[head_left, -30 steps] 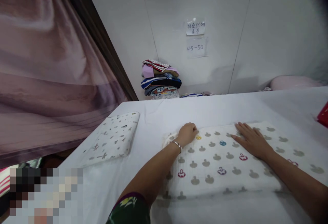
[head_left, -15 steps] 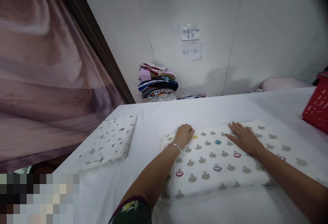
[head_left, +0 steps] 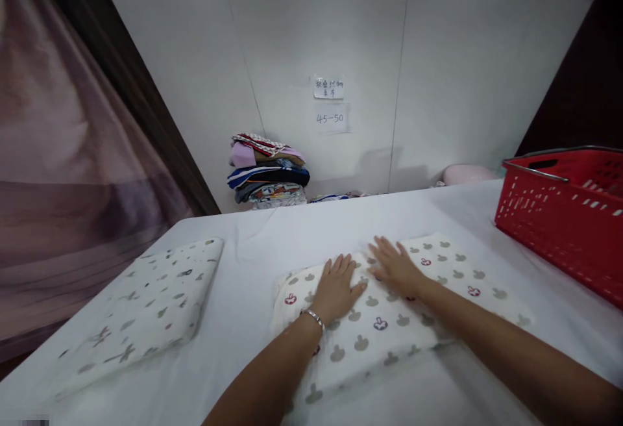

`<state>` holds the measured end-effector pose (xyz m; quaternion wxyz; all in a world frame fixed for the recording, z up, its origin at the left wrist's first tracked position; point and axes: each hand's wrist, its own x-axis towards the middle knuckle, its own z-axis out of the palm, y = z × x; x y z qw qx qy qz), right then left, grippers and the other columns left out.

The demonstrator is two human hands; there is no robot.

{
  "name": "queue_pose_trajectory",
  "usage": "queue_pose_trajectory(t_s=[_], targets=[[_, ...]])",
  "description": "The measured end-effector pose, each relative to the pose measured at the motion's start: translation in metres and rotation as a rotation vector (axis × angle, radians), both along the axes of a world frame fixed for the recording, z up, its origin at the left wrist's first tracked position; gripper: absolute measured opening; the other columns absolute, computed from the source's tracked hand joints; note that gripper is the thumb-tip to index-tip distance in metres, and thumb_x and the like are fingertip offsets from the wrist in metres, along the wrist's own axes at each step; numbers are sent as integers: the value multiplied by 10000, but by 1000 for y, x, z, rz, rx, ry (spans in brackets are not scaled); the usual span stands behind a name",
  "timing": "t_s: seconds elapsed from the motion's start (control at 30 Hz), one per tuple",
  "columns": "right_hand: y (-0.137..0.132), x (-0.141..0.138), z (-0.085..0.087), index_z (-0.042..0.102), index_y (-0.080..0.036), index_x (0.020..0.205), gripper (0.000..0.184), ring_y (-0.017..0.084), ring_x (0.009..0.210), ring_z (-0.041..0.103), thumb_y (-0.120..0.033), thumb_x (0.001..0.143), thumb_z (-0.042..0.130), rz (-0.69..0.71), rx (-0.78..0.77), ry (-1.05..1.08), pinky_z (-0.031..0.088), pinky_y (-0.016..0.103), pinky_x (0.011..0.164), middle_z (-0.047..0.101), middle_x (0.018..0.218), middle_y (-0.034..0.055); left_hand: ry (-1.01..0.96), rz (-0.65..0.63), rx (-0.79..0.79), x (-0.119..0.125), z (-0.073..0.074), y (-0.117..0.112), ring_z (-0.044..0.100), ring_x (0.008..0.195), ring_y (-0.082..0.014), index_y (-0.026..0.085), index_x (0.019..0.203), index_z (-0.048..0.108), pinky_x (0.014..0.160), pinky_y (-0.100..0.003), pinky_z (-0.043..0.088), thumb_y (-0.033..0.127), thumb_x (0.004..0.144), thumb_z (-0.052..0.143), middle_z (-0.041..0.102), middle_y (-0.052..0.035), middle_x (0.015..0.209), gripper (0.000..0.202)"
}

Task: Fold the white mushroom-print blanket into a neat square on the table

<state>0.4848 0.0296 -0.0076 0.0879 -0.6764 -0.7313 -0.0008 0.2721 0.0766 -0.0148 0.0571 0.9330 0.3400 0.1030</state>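
Mushroom-print cloth [head_left: 360,344], white; left hand [head_left: 335,289], right hand [head_left: 396,270] flat atop, fingers wide. Red basket [head_left: 555,225] at cloth's two o'clock.

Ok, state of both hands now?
Left hand: open, palm down on the mushroom-print cloth, gripping nothing.
Right hand: open, palm down over the same cloth, gripping nothing.

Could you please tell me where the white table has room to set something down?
The white tabletop shows bare between the small-print cloth and the mushroom-print cloth, behind the latter up to the far edge, and in a strip between it and the red basket. It is crowded at the mushroom-print cloth, under the left hand and right hand.
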Motion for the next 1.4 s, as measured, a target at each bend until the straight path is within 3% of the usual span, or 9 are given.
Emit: queue_pose_trajectory(t_s=[0.1, 0.23, 0.4, 0.57, 0.67, 0.8, 0.97, 1.17, 1.4], targets=[[4, -25, -10, 276, -201, 1424, 686, 250, 1369, 133, -620, 888, 185, 142, -64, 67, 132, 507, 1087, 191, 1489, 93, -3, 6, 16, 1, 0, 0, 166, 1376, -217, 199, 1388, 308, 1129, -444, 118, 486, 922, 241, 271, -50, 1477, 551], [6, -30, -20, 288, -205, 1420, 684, 256, 1369, 135, -625, 888, 196, 153, -69, 100, 113, 522, 1087, 188, 1489, 91, 4, 9, 23, 1, 0, -1, 162, 1377, -213, 196, 1390, 305, 1132, -445, 111, 444, 925, 254, 270, -48, 1477, 530], [8, -23, -5, 270, -194, 1427, 705, 248, 1371, 121, -633, 884, 180, 137, -180, 175, 117, 506, 1092, 190, 1487, 94, 13, 10, 21, 1, -1, -1, 157, 1379, -216, 198, 1397, 299, 1130, -448, 108, 467, 920, 263, 255, -47, 1483, 549], [-1, 36, 7, 274, -184, 1426, 724, 254, 1377, 70, -642, 872, 197, -57, -101, 73, 83, 503, 1095, 154, 1499, 91, 20, 3, 13, 0, 1, 0, 139, 1383, -210, 197, 1403, 291, 1135, -441, 97, 517, 917, 229, 235, -43, 1489, 585], [-9, 82, -5, 291, -183, 1419, 711, 267, 1372, 107, -628, 871, 199, -244, -108, -15, 109, 520, 1086, 207, 1488, 100, 24, 0, -3, 0, 3, -1, 136, 1384, -204, 203, 1406, 287, 1138, -437, 92, 524, 917, 214, 236, -39, 1489, 589], [-13, 109, -24, 249, -195, 1434, 737, 250, 1373, 105, -648, 859, 162, -262, -123, 4, 145, 508, 1086, 184, 1497, 70, 25, -1, -11, 0, 5, -1, 140, 1384, -206, 213, 1404, 289, 1138, -436, 96, 524, 915, 228, 243, -36, 1487, 583], [-9, 106, -26, 241, -202, 1435, 719, 241, 1377, 83, -629, 861, 175, -265, -137, 0, 129, 497, 1093, 166, 1503, 55, 35, 8, -23, 1, 4, -1, 138, 1384, -211, 219, 1409, 276, 1134, -441, 98, 534, 911, 224, 233, -35, 1491, 592], [-13, 97, -7, 281, -167, 1421, 704, 281, 1366, 128, -594, 866, 206, -298, -183, 16, 172, 541, 1067, 193, 1491, 101, 35, 0, -49, 1, 1, 0, 134, 1385, -205, 216, 1411, 271, 1131, -439, 95, 555, 900, 233, 224, -38, 1494, 615], [-64, 17, -16, 283, -261, 1420, 647, 249, 1369, 112, -599, 878, 179, -7, -113, 17, 152, 516, 1083, 184, 1494, 34, -46, 27, -70, 3, 8, -11, 138, 1384, -194, 238, 1380, 311, 1126, -435, 130, 461, 896, 333, 216, -32, 1497, 533]])
